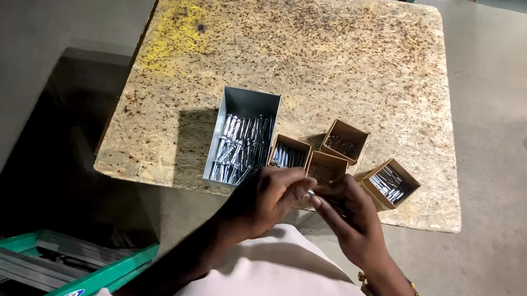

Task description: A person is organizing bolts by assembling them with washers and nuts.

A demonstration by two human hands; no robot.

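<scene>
Two hands are meeting just over the near edge of a chipboard table (305, 57), whose top is showing a rough, speckled tan surface with a yellow smear near its far left corner. Furthest left among the containers, a grey metal bin (249, 101) is standing open, rectangular and thin-walled, and shiny silver fasteners (241, 148) are lying heaped in its near half. Just beside it on the right, a small square cardboard box (290, 153) is holding more silver pieces. The left hand (266, 200) is hovering just in front of that box, its fingers curling inward and pinching close against the fingertips of the right hand (350, 217); whatever small part is sitting between them is hidden, so I cannot tell what they are gripping. Behind the fingertips, a second brown box (325, 168) is sitting, with a third (345, 141) beyond it. Furthest right, a fourth box (389, 183) is lying turned at an angle, carrying silver pieces.
</scene>
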